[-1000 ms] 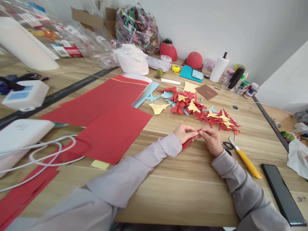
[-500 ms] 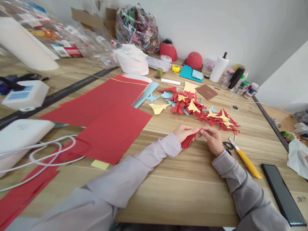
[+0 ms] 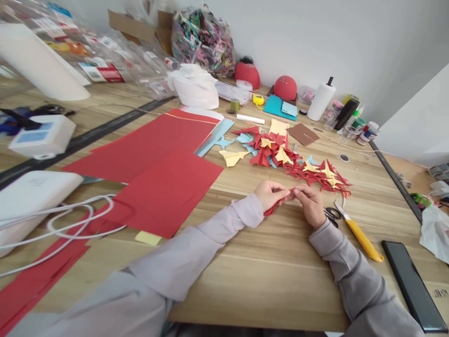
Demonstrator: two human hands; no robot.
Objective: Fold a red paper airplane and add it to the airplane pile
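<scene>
Between both hands is a small piece of folded red paper [image 3: 271,208], mostly hidden by the fingers. My left hand [image 3: 269,194] grips its left part, thumb and fingers closed on it. With thumb and fingertips, my right hand [image 3: 311,204] pinches the paper's far right end. The fingertips of the two hands nearly meet. Just beyond them lies a pile of folded paper shapes [image 3: 308,174], mostly red with some yellow and light blue. A yellow paper plane [image 3: 233,157] rests left of the pile.
Large red sheets [image 3: 168,192] cover the left side. Right of my right hand lie black scissors [image 3: 332,216], a yellow-handled cutter [image 3: 364,240] and a black phone [image 3: 414,285]. A white cable [image 3: 87,220] loops at the left. Bottles [image 3: 321,102] stand at the back.
The red paper has turned in my fingers and shows less of its face below my left hand. Both hands keep their grip in nearly the same place. The view has shifted slightly.
</scene>
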